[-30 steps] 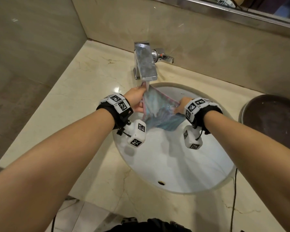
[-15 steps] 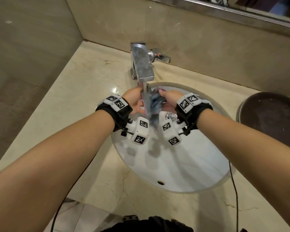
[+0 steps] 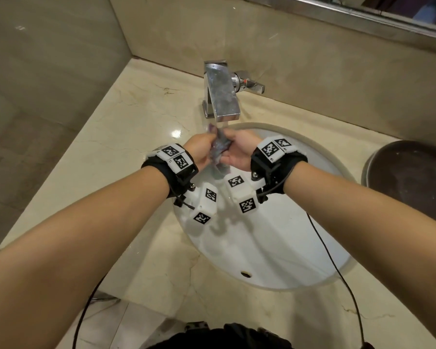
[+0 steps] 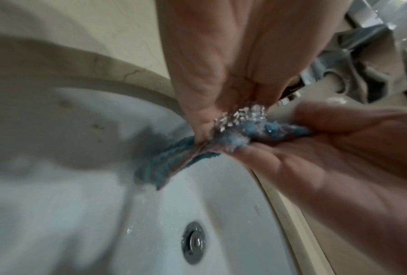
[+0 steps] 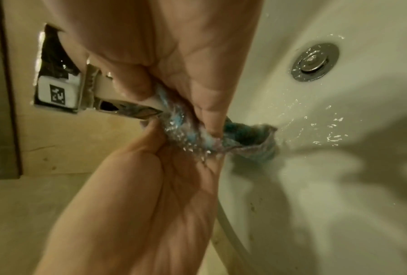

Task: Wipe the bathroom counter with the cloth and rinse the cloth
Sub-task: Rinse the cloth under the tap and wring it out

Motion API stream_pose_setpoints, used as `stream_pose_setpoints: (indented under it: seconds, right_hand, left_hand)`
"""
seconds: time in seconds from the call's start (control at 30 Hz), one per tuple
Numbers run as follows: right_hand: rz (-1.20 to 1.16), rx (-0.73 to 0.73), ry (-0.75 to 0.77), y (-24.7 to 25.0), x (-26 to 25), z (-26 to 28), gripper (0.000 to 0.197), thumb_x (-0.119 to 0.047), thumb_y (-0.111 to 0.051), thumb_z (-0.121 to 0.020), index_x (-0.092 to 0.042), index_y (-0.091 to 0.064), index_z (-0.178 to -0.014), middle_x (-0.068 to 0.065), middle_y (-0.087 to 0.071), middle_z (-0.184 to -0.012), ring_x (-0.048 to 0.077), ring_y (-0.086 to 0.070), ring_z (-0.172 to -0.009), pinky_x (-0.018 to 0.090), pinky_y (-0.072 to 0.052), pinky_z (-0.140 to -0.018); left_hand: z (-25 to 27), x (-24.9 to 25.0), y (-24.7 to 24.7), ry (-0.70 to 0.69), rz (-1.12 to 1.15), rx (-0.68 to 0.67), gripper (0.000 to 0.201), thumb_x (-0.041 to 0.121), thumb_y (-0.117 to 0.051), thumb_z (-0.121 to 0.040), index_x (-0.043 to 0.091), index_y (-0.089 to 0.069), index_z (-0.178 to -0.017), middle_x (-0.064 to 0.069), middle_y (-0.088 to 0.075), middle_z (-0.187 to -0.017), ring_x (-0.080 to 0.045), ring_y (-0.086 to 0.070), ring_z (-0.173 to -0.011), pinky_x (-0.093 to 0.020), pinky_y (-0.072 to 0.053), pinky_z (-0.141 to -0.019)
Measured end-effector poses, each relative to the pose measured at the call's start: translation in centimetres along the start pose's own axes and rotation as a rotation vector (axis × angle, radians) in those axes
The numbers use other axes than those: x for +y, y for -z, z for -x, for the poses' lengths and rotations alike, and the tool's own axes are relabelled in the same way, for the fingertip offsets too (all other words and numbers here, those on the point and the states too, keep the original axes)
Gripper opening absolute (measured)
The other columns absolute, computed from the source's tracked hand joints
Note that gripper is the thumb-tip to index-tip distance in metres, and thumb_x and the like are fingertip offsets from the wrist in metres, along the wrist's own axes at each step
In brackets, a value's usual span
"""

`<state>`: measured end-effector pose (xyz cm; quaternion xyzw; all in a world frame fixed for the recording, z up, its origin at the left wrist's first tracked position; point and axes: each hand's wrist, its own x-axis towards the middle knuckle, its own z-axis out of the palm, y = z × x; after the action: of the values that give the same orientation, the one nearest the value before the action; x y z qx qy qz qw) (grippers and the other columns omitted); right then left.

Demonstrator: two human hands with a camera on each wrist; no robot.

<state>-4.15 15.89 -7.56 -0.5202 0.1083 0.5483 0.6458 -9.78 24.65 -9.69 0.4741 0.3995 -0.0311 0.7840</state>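
The wet blue cloth (image 3: pixel 219 149) is bunched up between both hands, right under the spout of the chrome faucet (image 3: pixel 223 96), over the white sink (image 3: pixel 275 248). My left hand (image 3: pixel 207 147) grips its left side and my right hand (image 3: pixel 233 147) grips its right side, fingers curled. In the left wrist view, water splashes where my left hand's fingertips (image 4: pixel 205 126) pinch the cloth (image 4: pixel 174 160), and a loose end hangs toward the basin. From the right wrist, the cloth (image 5: pixel 245 137) is seen squeezed between the two hands. The beige marble counter (image 3: pixel 136 127) surrounds the sink.
A dark round basin (image 3: pixel 413 177) stands on the counter at the right. The faucet handle (image 3: pixel 252 85) points right, near the back wall. The sink's drain plug (image 4: pixel 194 241) lies below the hands. A black cable (image 3: pixel 332 260) hangs from my right wrist across the sink rim.
A second ago the cloth was spread wide between my hands. The hands have since come together and bunched it under the spout.
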Motion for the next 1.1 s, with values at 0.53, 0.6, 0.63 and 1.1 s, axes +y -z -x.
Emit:
stream_pose_setpoints:
  seconds: [0.53, 0.6, 0.63, 1.1]
  right_hand:
    - [0.162, 0.183, 0.102, 1.9, -0.9, -2.1, 0.037, -0.022, -0.035, -0.100, -0.002, -0.045, -0.129, 0.009, -0.052, -0.088, 0.020, -0.054, -0.075, 0.031, -0.048, -0.072]
    - [0.287, 0.188, 0.065, 2.7, -1.1, -1.9, 0.045, -0.018, -0.038, -0.099, 0.001, -0.036, -0.140, 0.015, -0.055, -0.099, 0.021, -0.055, -0.079, 0.033, -0.049, -0.079]
    - [0.402, 0.188, 0.057, 2.9, -1.3, -1.6, 0.045, -0.013, -0.040, -0.098, 0.001, -0.036, -0.140, 0.019, -0.056, -0.113, 0.023, -0.057, -0.085, 0.035, -0.049, -0.083]
    - [1.441, 0.412, 0.272, 3.7, -3.6, 1.8, 0.031, -0.013, -0.043, -0.096, -0.010, -0.064, -0.119, 0.013, -0.066, -0.104, 0.019, -0.053, -0.083, 0.021, -0.038, -0.063]
  left_hand:
    - [1.1, -0.7, -0.5, 0.078, -0.142, -0.270, 0.028, 0.026, -0.036, -0.100, 0.004, -0.049, -0.111, -0.012, -0.055, -0.088, -0.018, -0.052, -0.070, -0.025, -0.045, -0.061]
    - [1.3, -0.5, -0.4, 0.078, -0.216, -0.263, 0.023, 0.020, -0.039, -0.099, 0.005, -0.054, -0.107, -0.006, -0.053, -0.079, -0.014, -0.052, -0.067, -0.024, -0.048, -0.062]
    - [1.4, -0.2, -0.3, 0.043, -0.281, -0.212, 0.025, 0.014, -0.041, -0.098, 0.000, -0.056, -0.113, -0.007, -0.057, -0.084, -0.013, -0.053, -0.069, -0.022, -0.049, -0.065]
    - [1.2, 0.6, 0.9, -0.078, -0.668, 0.229, 0.029, 0.025, -0.043, -0.098, 0.006, -0.058, -0.115, -0.011, -0.064, -0.087, -0.024, -0.063, -0.072, -0.030, -0.051, -0.067]
